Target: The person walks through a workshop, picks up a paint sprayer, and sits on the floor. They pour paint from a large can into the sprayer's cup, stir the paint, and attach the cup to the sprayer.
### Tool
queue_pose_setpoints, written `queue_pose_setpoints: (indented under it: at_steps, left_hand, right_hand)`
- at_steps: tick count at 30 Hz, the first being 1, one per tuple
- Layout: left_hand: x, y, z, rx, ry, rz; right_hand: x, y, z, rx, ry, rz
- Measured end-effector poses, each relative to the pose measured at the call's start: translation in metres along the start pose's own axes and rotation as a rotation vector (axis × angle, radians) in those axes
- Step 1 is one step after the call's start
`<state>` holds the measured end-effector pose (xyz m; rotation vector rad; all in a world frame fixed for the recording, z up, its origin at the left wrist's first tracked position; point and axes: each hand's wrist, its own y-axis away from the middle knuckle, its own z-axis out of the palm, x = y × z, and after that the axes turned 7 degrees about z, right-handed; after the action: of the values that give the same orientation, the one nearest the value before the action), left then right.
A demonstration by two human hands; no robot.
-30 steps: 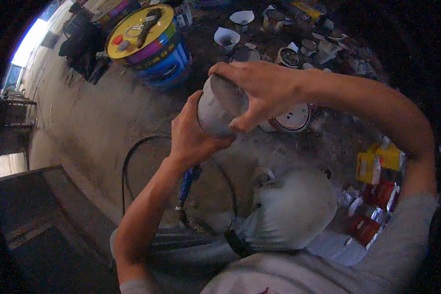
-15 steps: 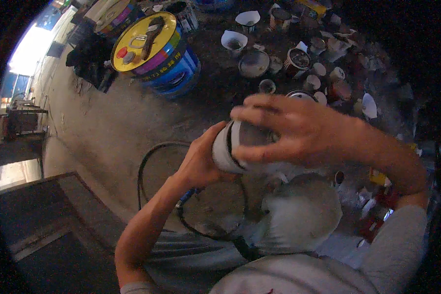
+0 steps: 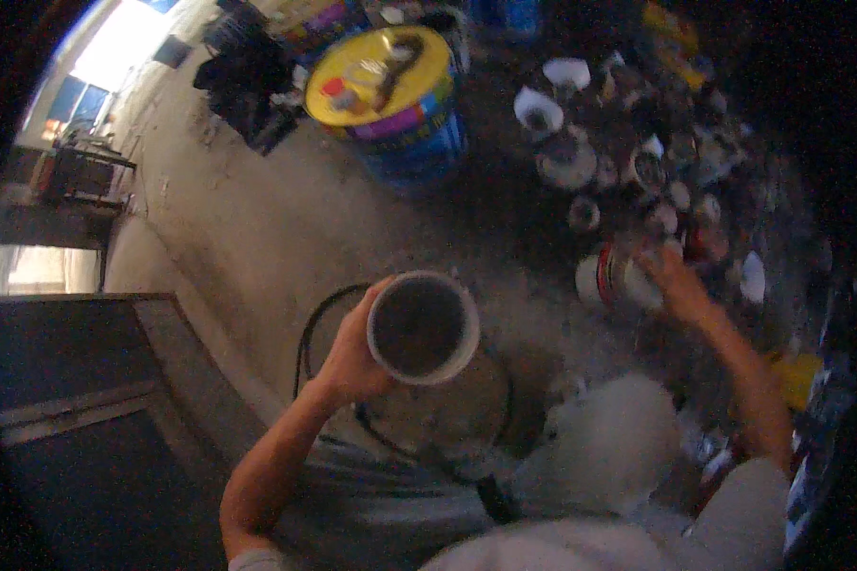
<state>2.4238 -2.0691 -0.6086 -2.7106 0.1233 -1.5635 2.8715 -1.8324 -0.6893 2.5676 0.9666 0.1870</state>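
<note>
My left hand is wrapped round the side of a white cup. The cup's round mouth faces up at me, and its inside looks dark grey; whether that is contents or bare wall I cannot tell. Out to the right, my right hand is closed on a white can with a red and black band. The can appears tilted, one end pointing left. Motion blurs the fingers there, and they partly hide the can.
A blue bucket with a yellow lid stands ahead, a brush lying on top. Several used cups and tins, among them a white paper cone, crowd the floor at far right. A black hose loops below the cup. A black bag sits far left.
My right hand has left the cup's mouth and moved right onto the white can. The cup, still in my left hand, has turned mouth up. The view has shifted.
</note>
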Motion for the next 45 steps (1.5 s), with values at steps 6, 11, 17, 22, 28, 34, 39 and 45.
queue_pose_setpoints:
  at_steps: [6,11,17,22,28,34,39,45]
  left_hand:
    - [-0.017,0.003,-0.045,0.199,0.175,-0.244]
    - [-0.053,-0.003,-0.062,0.332,0.27,-0.175]
    - [-0.072,0.03,-0.061,0.441,0.204,-0.09]
    - [-0.12,0.049,-0.091,0.532,0.129,-0.093]
    - [-0.163,0.067,-0.104,0.582,0.125,-0.132]
    - [-0.158,0.058,-0.092,0.553,0.079,-0.066]
    - [-0.15,0.06,-0.097,0.537,0.147,-0.079]
    - [-0.143,0.074,-0.109,0.557,0.136,-0.231]
  right_hand:
    - [-0.076,-0.079,-0.093,0.465,-0.181,-0.179]
    - [-0.187,-0.275,-0.178,0.839,-0.132,-0.514]
    - [-0.241,-0.375,-0.201,0.688,0.406,-0.447]
    - [-0.253,-0.393,-0.202,0.767,0.466,-0.611]
    - [-0.331,-0.372,-0.215,0.504,-0.204,-0.123]
    - [-0.361,-0.392,-0.219,0.371,-0.124,0.053]
    - [-0.339,-0.411,-0.223,0.382,-0.011,-0.303]
    - [-0.298,-0.468,-0.213,0.428,-0.37,-0.007]
